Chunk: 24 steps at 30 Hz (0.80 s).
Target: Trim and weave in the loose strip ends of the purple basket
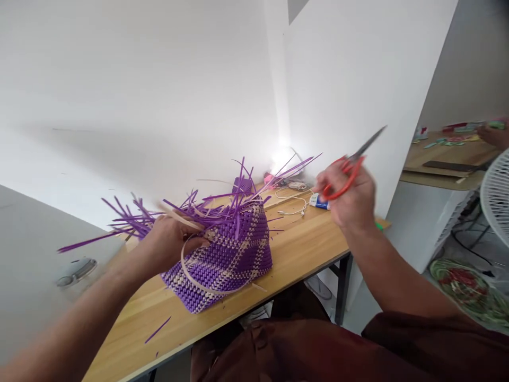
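Observation:
A purple and cream woven basket (234, 249) sits tilted on the wooden table, with many loose purple strip ends (139, 217) sticking out along its upper edge. My left hand (169, 239) is closed at that edge, pinching a cream plastic strip (186, 273) that loops down across the basket's front. Raised to the right, apart from the basket, my right hand (350, 199) grips orange-handled scissors (345, 178). Their blades point up and to the right and look closed together. My left fingertips hide part of the weave.
Behind the basket are a small purple woven piece (242, 185), a white cable (294, 207), a blue and white box (319, 201) and a bright lamp. Strip scraps (158, 329) lie on the table (191, 334). At right are a fan (497, 196), coiled strips (461, 286) and another person's hand (495, 135).

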Motion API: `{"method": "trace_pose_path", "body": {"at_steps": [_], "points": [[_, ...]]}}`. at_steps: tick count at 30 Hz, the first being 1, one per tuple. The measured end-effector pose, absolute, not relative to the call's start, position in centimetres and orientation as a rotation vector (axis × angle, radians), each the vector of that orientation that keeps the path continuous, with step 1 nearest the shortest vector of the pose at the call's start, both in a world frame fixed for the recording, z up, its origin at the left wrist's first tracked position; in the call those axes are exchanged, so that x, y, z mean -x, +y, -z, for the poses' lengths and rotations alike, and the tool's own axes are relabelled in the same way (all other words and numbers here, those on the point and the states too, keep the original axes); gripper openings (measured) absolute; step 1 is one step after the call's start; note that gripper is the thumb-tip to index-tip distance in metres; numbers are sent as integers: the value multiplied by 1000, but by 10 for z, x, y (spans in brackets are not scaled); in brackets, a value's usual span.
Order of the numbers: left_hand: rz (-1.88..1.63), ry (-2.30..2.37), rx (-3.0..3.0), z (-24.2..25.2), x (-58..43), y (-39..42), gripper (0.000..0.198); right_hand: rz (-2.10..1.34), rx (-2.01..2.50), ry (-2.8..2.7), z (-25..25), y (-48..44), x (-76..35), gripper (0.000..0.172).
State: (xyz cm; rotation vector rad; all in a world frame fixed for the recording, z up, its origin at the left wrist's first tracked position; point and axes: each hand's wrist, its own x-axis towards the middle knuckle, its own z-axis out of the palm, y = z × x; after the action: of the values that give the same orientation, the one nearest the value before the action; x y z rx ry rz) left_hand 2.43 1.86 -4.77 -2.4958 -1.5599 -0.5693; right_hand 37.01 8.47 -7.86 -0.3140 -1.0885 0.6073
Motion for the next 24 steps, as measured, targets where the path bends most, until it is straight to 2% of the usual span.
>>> {"method": "trace_pose_path", "body": {"at_steps": [3, 5, 7, 11, 13, 17, 19, 22, 24], "points": [[292, -1417, 2221, 41, -35, 9, 14, -878, 453, -1391, 109, 87, -341, 26], [166, -1376, 2132, 36, -46, 5, 8, -901, 458, -1501, 117, 86, -323, 27], [96, -1327, 2178, 34, -51, 5, 11, -828, 464, -1578, 114, 86, -312, 24], [211, -1230, 2410, 36, -45, 11, 20, -668, 466, -1779, 97, 90, -304, 16], [321, -1242, 2450, 39, -38, 14, 25, -629, 461, -1862, 92, 93, -301, 17], [402, -1544, 2514, 39, -32, 19, 20, -469, 466, -2016, 92, 101, -292, 28], [332, -1804, 2564, 34, -37, 25, 25, -421, 463, -2051, 92, 103, -288, 31], [188, -2046, 2566, 27, -52, 35, 36, -459, 434, -2055, 92, 102, -284, 28], [204, -2076, 2517, 25, -63, 41, 34, -468, 408, -2051, 93, 101, -281, 24]]}}
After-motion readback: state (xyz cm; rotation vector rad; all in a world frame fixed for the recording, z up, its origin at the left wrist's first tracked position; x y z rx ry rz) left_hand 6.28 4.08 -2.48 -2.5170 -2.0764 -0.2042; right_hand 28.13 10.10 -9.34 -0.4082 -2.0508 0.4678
